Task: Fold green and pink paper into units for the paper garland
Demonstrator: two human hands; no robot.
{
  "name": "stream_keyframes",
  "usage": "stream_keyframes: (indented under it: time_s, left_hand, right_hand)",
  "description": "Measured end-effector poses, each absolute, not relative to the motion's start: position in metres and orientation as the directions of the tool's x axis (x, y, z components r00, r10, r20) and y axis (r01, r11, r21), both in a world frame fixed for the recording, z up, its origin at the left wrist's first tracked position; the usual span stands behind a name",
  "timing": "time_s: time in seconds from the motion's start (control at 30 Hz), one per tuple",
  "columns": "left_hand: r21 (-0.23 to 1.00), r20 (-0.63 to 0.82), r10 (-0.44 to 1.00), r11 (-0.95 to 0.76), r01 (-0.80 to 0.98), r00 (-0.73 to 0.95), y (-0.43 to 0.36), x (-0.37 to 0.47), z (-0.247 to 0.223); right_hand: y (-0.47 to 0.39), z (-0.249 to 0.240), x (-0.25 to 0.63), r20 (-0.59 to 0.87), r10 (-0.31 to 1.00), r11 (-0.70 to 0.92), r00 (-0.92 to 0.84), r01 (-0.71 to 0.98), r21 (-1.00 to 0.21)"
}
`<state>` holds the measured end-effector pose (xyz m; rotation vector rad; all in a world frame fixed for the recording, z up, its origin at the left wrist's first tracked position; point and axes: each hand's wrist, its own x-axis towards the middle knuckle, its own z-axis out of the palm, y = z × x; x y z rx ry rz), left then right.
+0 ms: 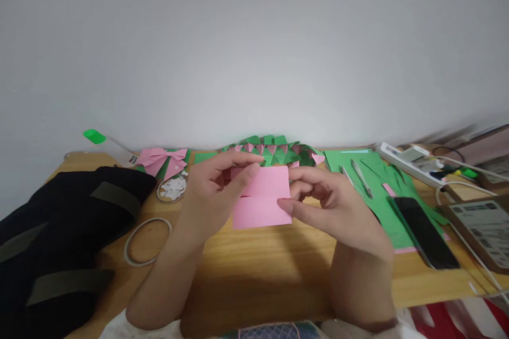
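A small pink paper (pixel 264 211), crossed by a crease or slit near its middle, is held up over the wooden table. My left hand (pixel 217 190) pinches its upper left part between thumb and fingers. At the right edge, my right hand (pixel 322 196) grips it, thumb in front and fingers curled behind. Beyond the hands, a row of folded green and pink paper pieces (pixel 274 148) stands near the wall, partly hidden. To the left of them lies a folded pink paper piece (pixel 163 161) on green paper.
Left: dark cloth (pixel 75 222), tape ring (pixel 147 242) and another ring holding white scraps (pixel 174 188). Right: green paper sheets (pixel 382 217), a craft knife (pixel 361 178), a black phone (pixel 425 230), a power strip (pixel 411 164) with cables and a brown box (pixel 483 228). The wall rises behind.
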<state>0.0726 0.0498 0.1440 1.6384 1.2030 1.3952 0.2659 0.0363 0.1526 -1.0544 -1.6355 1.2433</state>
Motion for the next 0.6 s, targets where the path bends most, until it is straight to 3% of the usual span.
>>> stream_keyframes:
  time_s: [0.33, 0.6]
  left_hand:
    - [0.895, 0.37, 0.923, -0.385, 0.226, 0.108, 0.04, 0.074, 0.148]
    - [0.927, 0.335, 0.926, -0.357, 0.118, 0.173, 0.037, 0.073, 0.15]
  right_hand:
    - [0.034, 0.151, 0.265, 0.085, 0.952, 0.112, -0.294, 0.076, -0.991]
    - [0.034, 0.152, 0.267, 0.225, 0.958, 0.222, -0.178, -0.038, -0.974]
